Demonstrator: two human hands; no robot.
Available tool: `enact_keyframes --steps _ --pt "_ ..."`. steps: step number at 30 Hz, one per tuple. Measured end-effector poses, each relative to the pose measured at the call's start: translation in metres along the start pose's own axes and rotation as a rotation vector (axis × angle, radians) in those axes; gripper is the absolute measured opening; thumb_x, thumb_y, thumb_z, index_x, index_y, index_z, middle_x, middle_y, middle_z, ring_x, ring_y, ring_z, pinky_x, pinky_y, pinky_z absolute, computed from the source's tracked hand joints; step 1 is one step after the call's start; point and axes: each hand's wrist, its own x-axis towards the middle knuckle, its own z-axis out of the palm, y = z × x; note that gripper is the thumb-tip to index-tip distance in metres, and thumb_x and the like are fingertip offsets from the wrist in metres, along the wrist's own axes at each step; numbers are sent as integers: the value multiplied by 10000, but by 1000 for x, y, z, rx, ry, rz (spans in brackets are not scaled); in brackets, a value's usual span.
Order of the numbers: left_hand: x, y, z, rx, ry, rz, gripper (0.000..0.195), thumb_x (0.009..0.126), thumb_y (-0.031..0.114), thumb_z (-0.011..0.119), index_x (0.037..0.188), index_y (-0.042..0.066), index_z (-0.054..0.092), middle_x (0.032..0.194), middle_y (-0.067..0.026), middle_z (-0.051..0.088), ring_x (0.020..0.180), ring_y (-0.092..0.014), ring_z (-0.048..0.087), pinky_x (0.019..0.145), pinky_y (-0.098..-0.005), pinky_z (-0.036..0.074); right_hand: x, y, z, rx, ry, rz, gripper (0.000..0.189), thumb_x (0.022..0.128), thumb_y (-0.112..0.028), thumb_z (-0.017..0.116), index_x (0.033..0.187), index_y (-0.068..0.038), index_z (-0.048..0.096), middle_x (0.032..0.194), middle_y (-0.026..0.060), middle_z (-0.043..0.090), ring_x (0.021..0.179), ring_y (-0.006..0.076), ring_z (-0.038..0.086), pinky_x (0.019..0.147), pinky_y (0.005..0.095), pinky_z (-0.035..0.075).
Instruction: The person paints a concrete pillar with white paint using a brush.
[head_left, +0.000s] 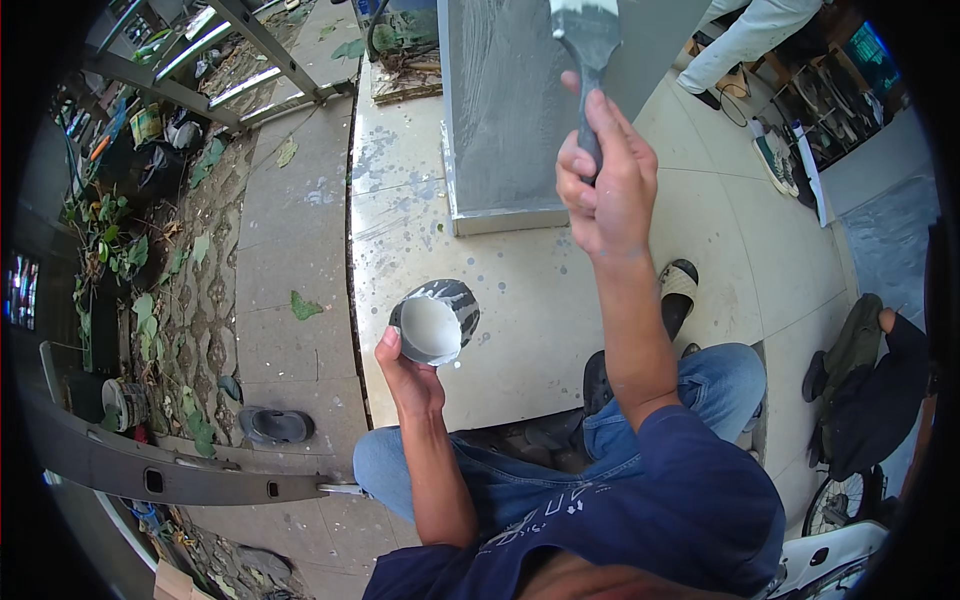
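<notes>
My right hand (611, 165) grips the handle of a grey paintbrush (589, 41), raised towards the top of the view. White paint covers the tips of its bristles. Behind the brush stands a grey-coated pillar or panel (510, 127), with streaky brush marks on its face and a pale edge at its foot. My left hand (412, 375) holds a dark cup (469, 307) by its near side. White paint (430, 326) lies inside the cup, and white drips run down its outer wall. The cup is over the pale tiled floor, apart from the pillar.
Grey spatters mark the pale floor tiles (510, 315). A metal ladder (247, 45) lies at upper left, and a curved-looking metal rail (187, 469) runs behind my left knee. A grey sandal (276, 425) rests on the paving. Another person's legs (742, 37) and a crouching person (870, 397) are on the right.
</notes>
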Motion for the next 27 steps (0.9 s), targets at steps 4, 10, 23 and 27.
enact_keyframes --steps 4,10,23,27 --pt "1 2 2 -16 21 8 638 814 531 500 1218 38 493 1180 -153 567 1020 -318 621 748 -554 566 -6 91 -75 -21 248 198 334 945 -282 561 1177 -43 576 572 -41 383 413 18 309 344 175 210" --pt "-6 7 5 -79 38 12 594 793 486 558 1137 3 583 1087 -102 624 1009 -204 605 872 -341 476 -40 208 -156 -78 495 490 319 931 -280 578 1154 -53 560 562 -27 387 380 31 297 333 185 197" --pt "-9 1 7 -27 -16 19 659 823 515 478 1240 6 462 1188 -186 560 1014 -344 624 738 -527 581 5 61 -83 35 320 409 198 922 -207 576 1065 -74 544 609 -29 408 406 13 295 346 167 194" --pt "-12 -2 10 3 -6 25 655 825 518 476 1239 10 466 1182 -180 564 1012 -343 625 737 -539 578 -3 -10 -38 -2 140 199 261 952 -265 523 1097 -50 555 608 -39 395 399 15 276 345 169 185"
